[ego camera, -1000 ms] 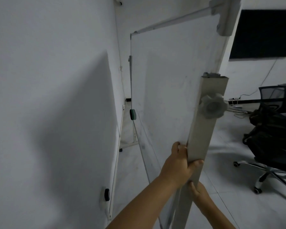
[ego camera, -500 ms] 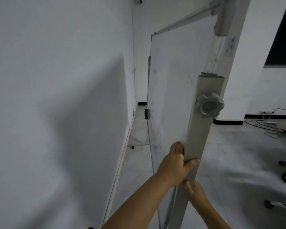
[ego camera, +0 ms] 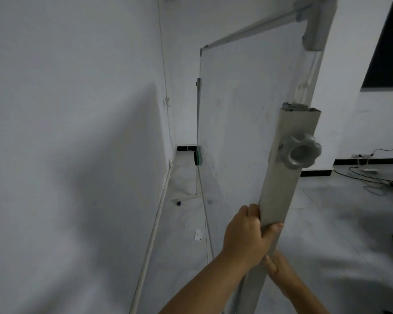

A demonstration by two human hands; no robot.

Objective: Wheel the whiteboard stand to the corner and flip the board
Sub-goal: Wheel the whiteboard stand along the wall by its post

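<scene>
Grey knob [ego camera: 301, 151], green eraser [ego camera: 198, 158]

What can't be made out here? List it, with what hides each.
Head view:
- Near foot and casters of the whiteboard stand: cut off by the bottom edge.
- Right hand: its grip is mostly hidden behind the post and the left hand.
- Board's other face: turned away.
- Small white scrap on the floor: too small to identify.

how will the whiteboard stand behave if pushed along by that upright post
Likely rolls readily: a caster shows under the far foot. The whiteboard stand is tall and narrow, so probably tippy. Both hands, left hand and right hand, grip low on the post, which may help.
</scene>
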